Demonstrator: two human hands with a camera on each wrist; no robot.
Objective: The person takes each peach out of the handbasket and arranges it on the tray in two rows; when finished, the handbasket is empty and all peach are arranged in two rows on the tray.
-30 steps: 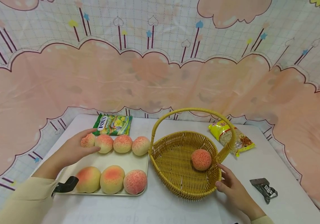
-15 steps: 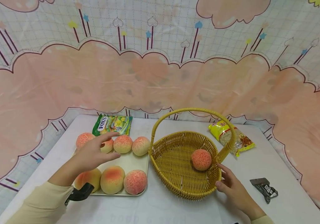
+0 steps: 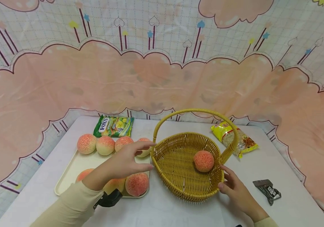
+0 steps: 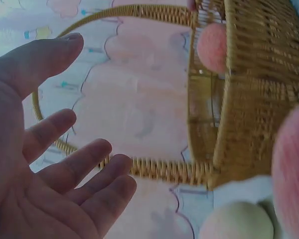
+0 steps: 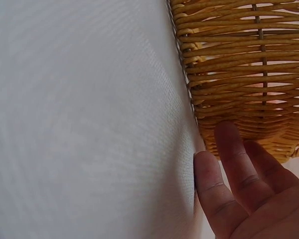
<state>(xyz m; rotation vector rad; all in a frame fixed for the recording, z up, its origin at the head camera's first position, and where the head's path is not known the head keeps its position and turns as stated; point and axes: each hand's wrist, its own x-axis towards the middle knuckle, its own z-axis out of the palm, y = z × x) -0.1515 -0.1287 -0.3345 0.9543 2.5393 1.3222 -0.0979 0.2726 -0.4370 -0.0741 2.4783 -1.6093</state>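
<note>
My left hand [image 3: 123,160] is raised over the tray's right side, fingers spread and holding nothing. Its fingertips are near the left rim of the wicker basket [image 3: 183,184]; in the left wrist view the palm and fingers [image 4: 72,172] stand apart from the basket. At the basket's right side, the fingers of my right hand [image 3: 239,194] touch the outer wall near the handle's base, as the right wrist view's fingers [image 5: 234,164] show. One pink peach [image 3: 203,161] lies inside the basket. Several more peaches, such as this red one [image 3: 137,184], sit in two rows on the cream tray [image 3: 68,176], partly hidden by my left arm.
A green candy bag [image 3: 114,126] lies behind the tray. To the basket's back right is a yellow snack bag [image 3: 235,138], and a small black packet [image 3: 267,190] lies right of my right hand. The basket's tall arched handle [image 3: 194,110] rises over its opening.
My left hand has moved right across the tray, from the leftmost back peach to beside the basket's left rim. My right hand stays at the basket, and the peaches have not moved.
</note>
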